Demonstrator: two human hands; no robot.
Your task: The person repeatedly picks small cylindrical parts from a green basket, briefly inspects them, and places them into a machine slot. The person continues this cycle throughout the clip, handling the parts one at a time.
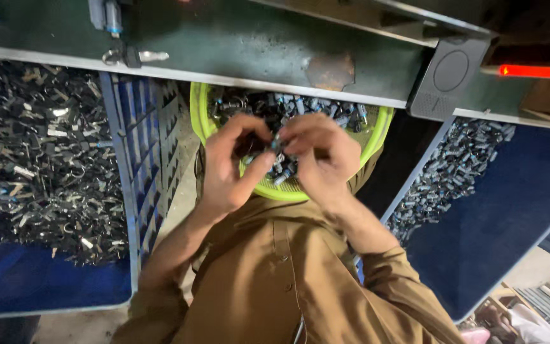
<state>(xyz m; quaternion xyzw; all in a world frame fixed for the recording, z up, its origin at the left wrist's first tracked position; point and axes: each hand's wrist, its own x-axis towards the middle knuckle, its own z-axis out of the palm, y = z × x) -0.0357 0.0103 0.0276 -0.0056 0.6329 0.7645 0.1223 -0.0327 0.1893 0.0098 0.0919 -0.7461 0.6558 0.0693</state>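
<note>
At the centre of the frame our left hand (227, 169) and right hand (318, 159) meet fingertip to fingertip, both closed in a pinch on one small dark part with a blue tip (277, 141); we hold it between the two hands, which looks like a way to steady so small a piece while it is worked or checked. The hands hang just above a yellow-green basket (377, 130) resting on our lap, which is heaped with similar dark and blue parts (300, 105), so the supply sits directly under the fingers and anything dropped would likely fall back in. Below the hands our brown sleeves and shirt (275, 280) fill the lower middle. To the left, a blue crate (141, 146) holds a large pile of black clips and bits (39, 159); at right, another blue bin (510, 204) carries a smaller pile (453, 172). Across the top runs a green table (237, 44) edge.
</note>
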